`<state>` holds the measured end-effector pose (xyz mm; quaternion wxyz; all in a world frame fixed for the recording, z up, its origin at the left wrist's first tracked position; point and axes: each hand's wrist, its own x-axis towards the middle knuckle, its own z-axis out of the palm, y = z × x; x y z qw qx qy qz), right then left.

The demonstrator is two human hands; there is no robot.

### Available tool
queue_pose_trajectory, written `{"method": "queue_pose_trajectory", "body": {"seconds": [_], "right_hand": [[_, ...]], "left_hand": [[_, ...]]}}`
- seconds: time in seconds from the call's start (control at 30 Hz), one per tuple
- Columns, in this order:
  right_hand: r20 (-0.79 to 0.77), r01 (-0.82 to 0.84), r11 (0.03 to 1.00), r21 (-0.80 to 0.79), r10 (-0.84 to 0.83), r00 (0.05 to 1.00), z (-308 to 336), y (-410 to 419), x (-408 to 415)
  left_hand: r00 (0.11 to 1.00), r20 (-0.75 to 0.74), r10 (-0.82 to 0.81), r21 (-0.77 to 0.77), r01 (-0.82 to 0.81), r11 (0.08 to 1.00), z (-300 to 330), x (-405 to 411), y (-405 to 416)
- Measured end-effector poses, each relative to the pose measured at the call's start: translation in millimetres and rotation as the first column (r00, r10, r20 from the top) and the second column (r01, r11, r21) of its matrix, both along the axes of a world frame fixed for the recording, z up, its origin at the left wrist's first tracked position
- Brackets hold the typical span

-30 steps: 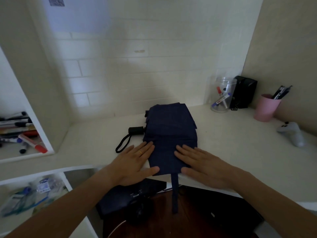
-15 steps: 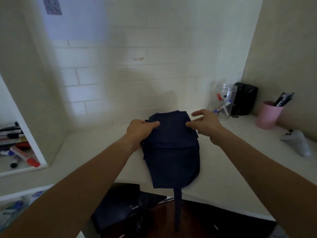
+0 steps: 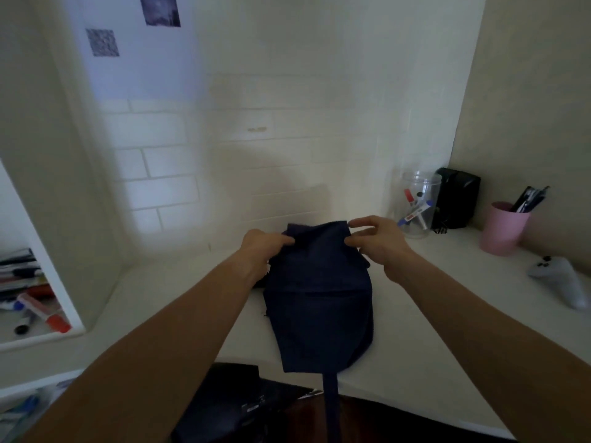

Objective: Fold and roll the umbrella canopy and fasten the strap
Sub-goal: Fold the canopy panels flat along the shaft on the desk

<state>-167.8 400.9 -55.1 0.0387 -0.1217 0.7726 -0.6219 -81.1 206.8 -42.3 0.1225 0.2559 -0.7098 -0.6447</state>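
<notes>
The dark navy umbrella canopy [image 3: 319,302] lies flattened on the white desk [image 3: 415,353], its near end at the desk's front edge. Its strap [image 3: 331,407] hangs straight down over that edge. My left hand [image 3: 263,246] pinches the far left corner of the canopy, and my right hand [image 3: 375,241] pinches the far right corner. The far edge is lifted slightly off the desk. The umbrella's handle is mostly hidden behind my left wrist.
A clear jar with markers [image 3: 417,204], a black box [image 3: 457,199] and a pink cup of pens [image 3: 503,230] stand at the back right. A white controller [image 3: 563,284] lies at the right. A left shelf holds markers [image 3: 41,311]. A dark bag [image 3: 230,407] sits below the desk.
Both hands went from pressing flat on the canopy's near end to gripping its far corners. The far edge has lifted and curled toward me. The view tilted upward.
</notes>
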Motion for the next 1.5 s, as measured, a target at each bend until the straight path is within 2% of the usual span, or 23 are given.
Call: {"method": "queue_pose_trajectory", "body": {"seconds": [0.13, 0.27, 0.33, 0.47, 0.6, 0.67, 0.7, 0.77, 0.83, 0.9, 0.97, 1.07, 1.13, 1.2, 1.4, 1.5], "right_hand": [[-0.145, -0.012, 1.000, -0.023, 0.008, 0.989, 6.4, 14.3, 12.4], [-0.269, -0.019, 1.000, 0.005, 0.020, 0.963, 10.4, 33.6, 31.2], [-0.334, -0.051, 0.998, 0.033, 0.059, 0.941, 8.2, 40.5, 43.2], [-0.420, -0.103, 0.990, 0.101, 0.136, 0.897, -2.6, 53.7, 67.5], [-0.438, -0.103, 0.970, 0.220, 0.193, 0.878, -19.8, 68.9, 92.2], [-0.362, -0.130, 0.969, 0.211, 0.201, 0.910, -29.6, 76.1, 104.0], [-0.274, -0.146, 0.975, 0.166, 0.188, 0.943, -33.4, 78.8, 109.9], [0.014, -0.160, 0.986, -0.038, 0.161, 0.987, -38.8, 79.8, 119.9], [0.293, -0.107, 0.957, -0.271, 0.188, 0.937, -41.1, 74.9, 127.2], [0.382, -0.031, 0.922, -0.385, 0.190, 0.904, -42.7, 68.1, 130.1], [0.397, 0.025, 0.890, -0.455, 0.178, 0.900, -45.5, 61.5, 132.2], [0.391, 0.058, 0.916, -0.398, 0.112, 0.913, -50.4, 59.0, 135.2], [0.392, 0.051, 0.940, -0.338, 0.092, 0.915, -53.7, 60.7, 135.7], [0.419, 0.063, 0.944, -0.325, 0.085, 0.904, -57.4, 61.8, 134.7], [0.439, 0.128, 0.927, -0.354, 0.044, 0.897, -64.4, 54.4, 135.0], [0.361, 0.103, 0.971, -0.216, -0.018, 0.932, -69.7, 56.8, 135.4]], "left_hand": [[0.988, -0.157, -0.017, -0.014, 0.015, 1.000, 8.8, 14.7, -1.5], [0.957, -0.260, -0.127, -0.194, 0.077, 0.978, 9.9, 40.5, -0.8], [0.947, -0.279, -0.162, -0.266, 0.086, 0.960, 5.2, 55.7, 4.6], [0.919, -0.294, -0.262, -0.220, 0.202, 0.954, -4.3, 84.6, 19.2], [0.913, -0.307, -0.269, -0.376, 0.143, 0.915, -25.7, 106.1, 21.7], [0.896, -0.326, -0.300, -0.391, 0.162, 0.906, -39.6, 117.2, 22.4], [0.890, -0.335, -0.310, -0.408, 0.160, 0.899, -45.4, 122.4, 23.7], [0.887, -0.354, -0.298, -0.433, 0.127, 0.892, -57.6, 127.3, 25.4], [0.901, -0.340, -0.271, -0.476, 0.084, 0.875, -68.4, 128.5, 27.4], [0.911, -0.324, -0.253, -0.513, 0.056, 0.856, -76.9, 130.2, 30.1], [0.922, -0.329, -0.206, -0.425, 0.050, 0.904, -77.3, 135.1, 36.1], [0.967, -0.248, -0.060, -0.112, 0.033, 0.993, -70.7, 140.1, 45.7], [0.990, -0.134, -0.035, 0.119, 0.052, 0.992, -69.3, 140.0, 47.2], [0.994, -0.105, -0.040, 0.246, 0.065, 0.967, -72.7, 139.2, 46.5], [0.990, -0.135, -0.043, 0.216, 0.071, 0.974, -85.2, 136.4, 48.7], [0.980, -0.157, -0.123, 0.232, 0.157, 0.960, -87.0, 136.1, 45.0]]}}
